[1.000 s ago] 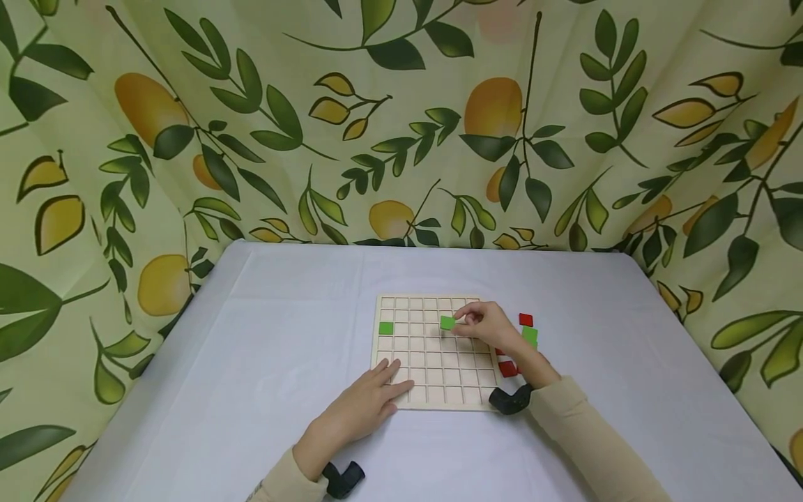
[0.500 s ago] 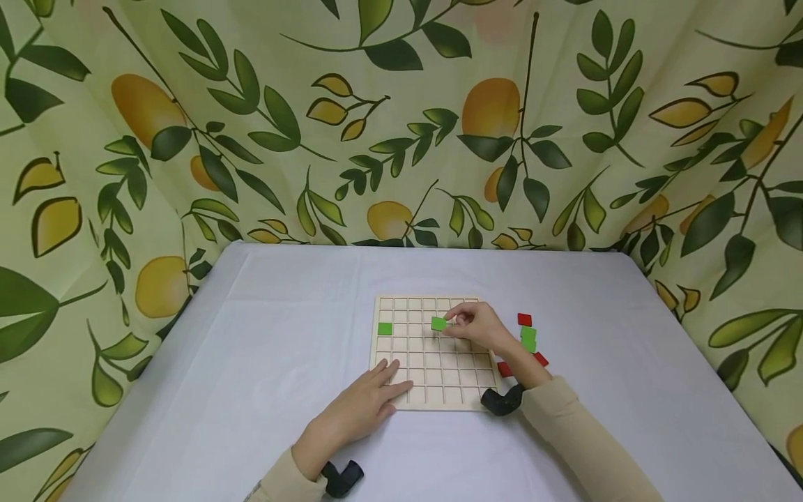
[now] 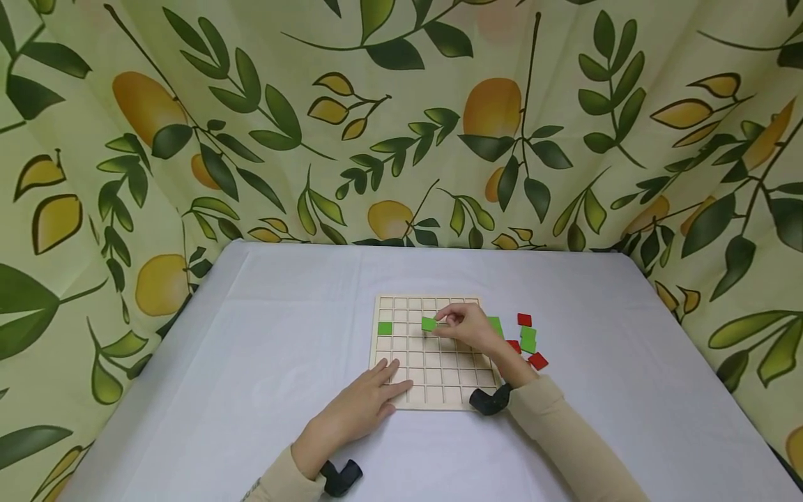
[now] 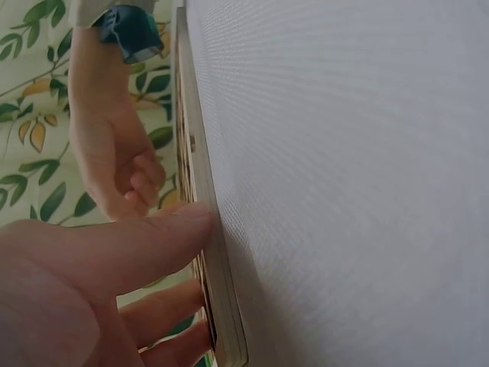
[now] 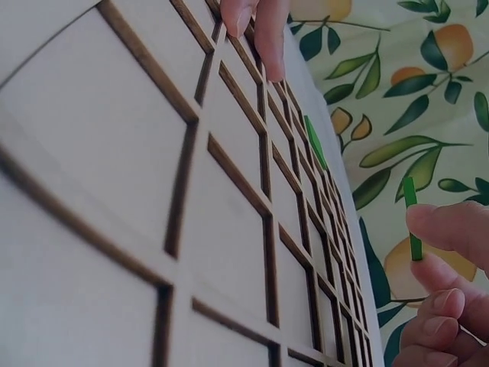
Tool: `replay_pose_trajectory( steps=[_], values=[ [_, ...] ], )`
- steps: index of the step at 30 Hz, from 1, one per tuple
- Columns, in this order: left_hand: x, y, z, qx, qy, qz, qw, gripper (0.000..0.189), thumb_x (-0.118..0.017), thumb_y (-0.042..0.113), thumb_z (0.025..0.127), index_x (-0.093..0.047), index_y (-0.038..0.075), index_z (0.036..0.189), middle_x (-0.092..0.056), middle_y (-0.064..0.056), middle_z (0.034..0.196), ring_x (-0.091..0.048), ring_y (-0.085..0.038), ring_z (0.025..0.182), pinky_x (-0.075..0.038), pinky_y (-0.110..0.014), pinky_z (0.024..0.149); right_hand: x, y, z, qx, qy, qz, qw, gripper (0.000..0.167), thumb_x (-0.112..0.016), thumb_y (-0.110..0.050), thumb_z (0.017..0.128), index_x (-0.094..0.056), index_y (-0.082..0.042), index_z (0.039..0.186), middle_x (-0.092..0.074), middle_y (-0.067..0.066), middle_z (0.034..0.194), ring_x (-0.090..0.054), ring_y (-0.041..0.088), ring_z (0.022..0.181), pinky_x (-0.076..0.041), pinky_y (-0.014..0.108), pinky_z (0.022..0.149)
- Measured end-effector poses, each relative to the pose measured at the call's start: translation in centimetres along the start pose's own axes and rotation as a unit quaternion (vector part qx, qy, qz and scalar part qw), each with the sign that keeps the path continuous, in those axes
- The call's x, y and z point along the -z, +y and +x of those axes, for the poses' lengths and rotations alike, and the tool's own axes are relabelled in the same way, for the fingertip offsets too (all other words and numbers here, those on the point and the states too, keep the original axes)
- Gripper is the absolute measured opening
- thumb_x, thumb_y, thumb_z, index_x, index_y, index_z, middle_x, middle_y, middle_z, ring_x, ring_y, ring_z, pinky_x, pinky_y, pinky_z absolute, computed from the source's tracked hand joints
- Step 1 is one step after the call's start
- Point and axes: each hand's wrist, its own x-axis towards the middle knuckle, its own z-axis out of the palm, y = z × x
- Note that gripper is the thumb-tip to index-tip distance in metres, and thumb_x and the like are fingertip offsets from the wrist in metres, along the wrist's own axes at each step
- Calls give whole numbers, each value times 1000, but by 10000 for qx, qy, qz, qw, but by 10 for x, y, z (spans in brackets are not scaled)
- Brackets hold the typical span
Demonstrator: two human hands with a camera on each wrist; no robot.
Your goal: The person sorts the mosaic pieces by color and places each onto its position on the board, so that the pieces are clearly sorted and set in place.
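Note:
A wooden grid board [image 3: 433,380] lies on the grey table. My right hand [image 3: 465,326] pinches a green square tile [image 3: 429,323] between thumb and fingertips, just above the board's upper middle cells; the right wrist view shows that tile [image 5: 412,219] edge-on in my fingers, clear of the board [image 5: 114,153]. Another green tile [image 3: 385,328] sits in a cell at the board's left edge, also seen edge-on as the placed tile [image 5: 315,142]. My left hand [image 3: 364,404] rests flat on the board's near left corner, fingers straight, thumb against the board's edge [image 4: 218,290].
Loose red tiles [image 3: 524,320] and green tiles [image 3: 528,340] lie on the table right of the board. A leaf-and-lemon patterned curtain [image 3: 401,118] closes in the back and both sides. Black wrist mounts [image 3: 488,400] sit on both forearms.
My right hand has carried the green tile leftward over the board's upper rows, about two cells. The left hand has stayed put on the board's corner.

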Motion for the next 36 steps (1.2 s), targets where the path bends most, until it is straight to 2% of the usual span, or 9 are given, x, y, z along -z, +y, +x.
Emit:
replay_pose_trajectory(
  steps=[9, 22, 27, 36],
  values=[
    [-1, 1, 0, 35, -23, -6, 10000, 43, -57, 20, 96, -53, 21, 139, -38, -17, 154, -36, -38, 144, -37, -52, 114, -8, -2, 7, -5, -22, -150, 9999, 26, -79, -10, 76, -70, 3, 95, -43, -5, 60, -39, 10, 59, -35, 18, 57],
    [0, 0, 0, 24, -33, -58, 10000, 43, -56, 20, 96, -53, 20, 139, -38, -17, 154, -35, -39, 144, -37, -52, 114, -22, -4, 15, 25, -54, -40, 10000, 24, -79, -8, 75, -71, 4, 95, -46, -5, 60, -39, 8, 56, -33, 17, 51],
    [-1, -1, 0, 13, -6, -50, 10000, 43, -56, 20, 96, -53, 20, 139, -38, -17, 154, -35, -39, 144, -37, -52, 115, -28, -5, 17, -75, -91, -139, 9998, 23, -79, -8, 75, -71, 2, 94, -47, -5, 61, -41, 9, 59, -34, 17, 54],
    [-1, -2, 0, -29, 24, 23, 10000, 43, -57, 20, 96, -54, 20, 138, -38, -18, 154, -36, -39, 143, -37, -52, 114, -34, -8, 21, 47, -143, -348, 9993, 21, -78, -8, 76, -71, 3, 93, -48, -5, 62, -41, 10, 60, -35, 18, 53]
  ],
)
